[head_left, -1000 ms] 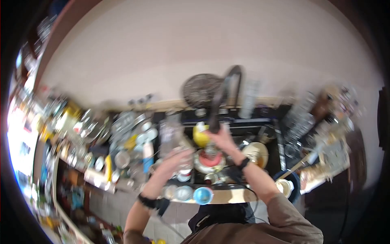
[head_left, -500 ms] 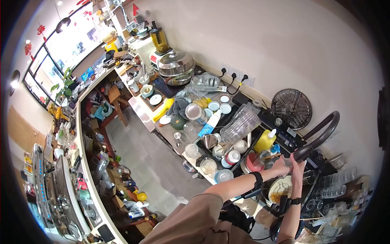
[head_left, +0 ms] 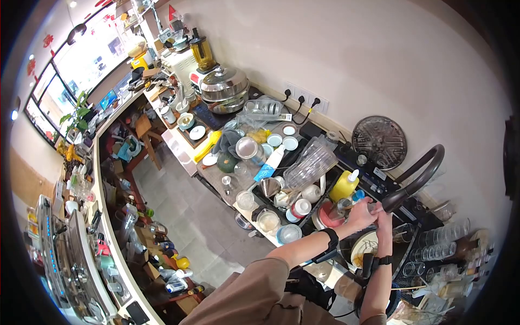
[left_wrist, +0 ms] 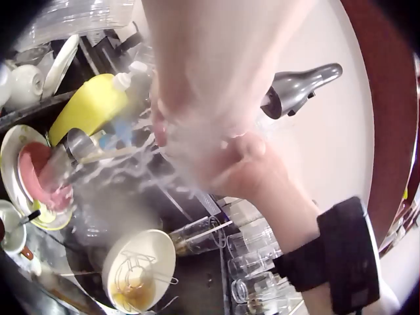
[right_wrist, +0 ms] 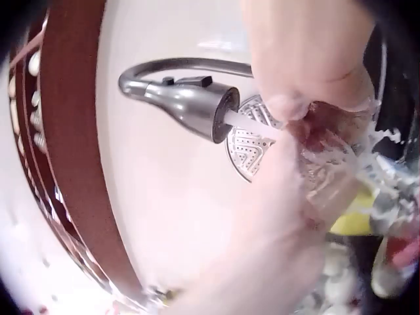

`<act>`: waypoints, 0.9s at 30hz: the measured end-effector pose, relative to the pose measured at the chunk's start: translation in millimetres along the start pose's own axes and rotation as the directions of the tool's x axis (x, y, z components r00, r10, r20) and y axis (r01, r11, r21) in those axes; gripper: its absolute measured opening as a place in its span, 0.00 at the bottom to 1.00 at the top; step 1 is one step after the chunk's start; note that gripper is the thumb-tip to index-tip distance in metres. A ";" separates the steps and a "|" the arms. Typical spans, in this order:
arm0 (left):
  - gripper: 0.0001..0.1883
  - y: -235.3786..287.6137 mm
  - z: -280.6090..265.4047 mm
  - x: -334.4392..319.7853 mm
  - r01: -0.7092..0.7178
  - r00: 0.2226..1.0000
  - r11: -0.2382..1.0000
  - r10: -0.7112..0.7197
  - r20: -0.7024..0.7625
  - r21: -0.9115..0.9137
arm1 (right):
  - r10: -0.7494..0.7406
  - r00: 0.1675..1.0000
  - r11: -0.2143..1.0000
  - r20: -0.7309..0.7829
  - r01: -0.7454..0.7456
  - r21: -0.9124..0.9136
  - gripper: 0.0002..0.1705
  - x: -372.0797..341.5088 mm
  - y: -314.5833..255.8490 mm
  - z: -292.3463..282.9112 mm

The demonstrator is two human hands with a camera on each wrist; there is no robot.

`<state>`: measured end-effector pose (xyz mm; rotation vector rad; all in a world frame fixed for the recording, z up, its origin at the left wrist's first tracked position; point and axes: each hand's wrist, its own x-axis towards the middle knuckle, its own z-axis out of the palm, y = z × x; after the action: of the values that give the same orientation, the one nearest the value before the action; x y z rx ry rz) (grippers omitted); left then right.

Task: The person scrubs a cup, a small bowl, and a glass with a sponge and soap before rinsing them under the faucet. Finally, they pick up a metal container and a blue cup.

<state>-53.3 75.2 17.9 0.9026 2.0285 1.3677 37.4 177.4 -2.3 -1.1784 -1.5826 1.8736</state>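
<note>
Both hands meet under the dark faucet (right_wrist: 197, 111), in a running stream of water (right_wrist: 248, 123). My left hand (head_left: 362, 216) comes in from the left, against my right hand (head_left: 384, 223), which reaches up from below. In the right wrist view the fingers of both hands bend toward each other, and water sprays off them. Something see-through shows between them; I cannot tell whether it is glass or only water. Under the hands, the black sink holds a cream bowl (left_wrist: 168, 248) with a wire whisk (left_wrist: 136, 268) and yellowish liquid, plus a pink bowl (left_wrist: 34, 164) on a plate.
A yellow pump bottle (head_left: 343, 185) stands behind the sink's left part. Stacked clear glasses (head_left: 433, 252) crowd the right side. Left of the sink are a clear ribbed container (head_left: 311, 165), jars and a steel steamer (head_left: 223, 89). A round drain plate (head_left: 379, 142) leans on the wall.
The left hand has come across to the right hand under the faucet, and the head view has turned left. Over the last half second the hands stay together there, shifting only slightly.
</note>
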 end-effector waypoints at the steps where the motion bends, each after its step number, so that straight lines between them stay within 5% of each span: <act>1: 0.24 1.2 -2.1 -1.2 -0.079 0.997 0.997 0.080 -0.018 0.022 | 0.079 0.997 0.977 0.022 -0.082 0.198 0.13 4.6 7.0 -1.6; 3: 0.17 2.3 -1.1 -3.2 -0.191 0.975 0.976 0.202 -0.097 0.107 | 0.215 0.971 0.798 0.107 -0.237 0.554 0.15 8.8 22.0 -2.0; 4: 0.14 2.4 2.1 -3.5 -0.244 0.955 0.958 0.264 -0.133 0.152 | 0.163 0.980 0.806 0.113 -0.199 0.557 0.16 11.4 28.0 0.2; 6: 0.14 -2.7 11.1 4.7 -0.073 0.971 0.995 0.085 -0.223 0.061 | 0.055 0.991 0.815 0.122 -0.115 0.568 0.18 15.4 34.5 6.3; 7: 0.15 -8.3 15.3 10.2 0.043 0.972 0.999 -0.046 -0.229 -0.021 | 0.015 0.999 0.964 0.034 -0.024 0.264 0.18 -8.9 8.5 18.9; 9: 0.20 -18.8 21.1 21.1 0.209 0.946 0.969 -0.235 -0.223 -0.135 | -0.137 0.990 0.990 0.042 0.135 0.045 0.19 -21.8 -1.9 32.1; 11: 0.21 -23.9 26.2 21.9 0.215 0.959 0.975 -0.221 -0.178 -0.054 | -0.320 0.947 0.936 0.031 0.321 -0.148 0.22 -17.0 5.0 28.8; 12: 0.21 -20.2 20.8 19.0 0.215 0.965 0.977 -0.214 -0.154 -0.013 | -0.281 0.959 0.933 -0.029 0.266 -0.241 0.23 -9.9 11.9 22.5; 14: 0.18 -14.8 16.2 11.4 -0.017 0.999 0.987 0.024 -0.038 0.159 | -0.294 0.934 0.907 -0.204 0.205 -0.369 0.24 -22.6 -7.5 31.1; 16: 0.15 -15.1 21.1 2.3 -0.316 0.944 0.885 0.328 0.023 0.343 | -0.205 0.948 0.939 -0.244 0.119 -0.324 0.22 -13.1 1.9 13.8; 17: 0.14 -13.1 21.6 3.5 -0.334 0.943 0.888 0.318 0.104 0.317 | -0.160 0.952 0.951 -0.260 0.079 -0.299 0.21 -6.4 7.5 4.2; 19: 0.14 2.1 6.2 -6.3 -0.445 0.895 0.854 0.414 0.164 0.272 | 0.043 0.973 0.999 -0.226 -0.048 -0.016 0.18 2.0 13.9 -12.1; 21: 0.13 7.1 2.1 -6.7 -0.518 0.855 0.818 0.488 0.174 0.250 | 0.255 0.958 0.921 -0.132 -0.200 0.334 0.13 3.7 15.4 -15.3; 24: 0.10 1.8 13.2 4.1 -0.484 0.868 0.864 0.494 -0.052 0.138 | 0.289 0.955 0.743 0.065 -0.266 0.614 0.12 -3.9 9.8 0.0; 25: 0.12 5.0 12.2 6.2 -0.250 0.964 0.965 0.256 -0.077 0.083 | 0.238 0.969 0.747 0.058 -0.221 0.627 0.13 -10.6 0.9 9.6; 27: 0.14 -4.8 17.8 19.3 0.034 0.994 0.999 -0.038 -0.103 -0.042 | 0.099 0.993 0.968 -0.066 -0.081 0.239 0.13 -21.9 -4.4 15.8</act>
<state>-53.7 99.1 6.0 0.7890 2.0760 1.4579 35.8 152.6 9.0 -1.2169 -1.2435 1.9841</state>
